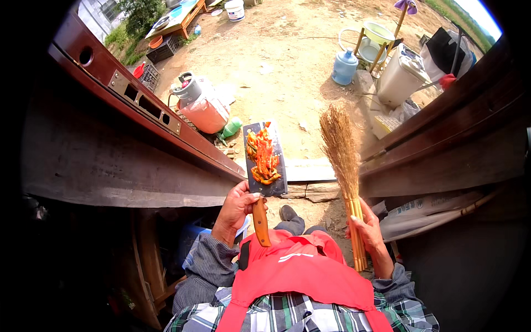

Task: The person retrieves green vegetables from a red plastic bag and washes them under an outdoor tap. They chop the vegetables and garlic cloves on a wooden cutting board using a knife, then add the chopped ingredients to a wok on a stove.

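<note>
My left hand point(234, 210) is closed round the neck of a cleaver point(261, 226), where its brown wooden handle meets the wide dark blade. The blade is held out in front of me and carries a heap of chopped red and orange peppers point(264, 157), with some green bits. In my right hand point(369, 227) I grip a straw hand broom point(341, 152) by its bound yellow stalks, bristles pointing up and away. The two tools are apart, at about the same height. My right fingers are partly hidden behind the stalks.
A dark red door frame point(149, 110) flanks me, with a pale sill point(312, 170) ahead. Outside on dirt ground stand a pink covered bin point(207, 113), a green bottle point(231, 127), a blue water jug point(345, 67) and a white tub point(401, 77). Plastic sacks point(426, 207) lie at my right.
</note>
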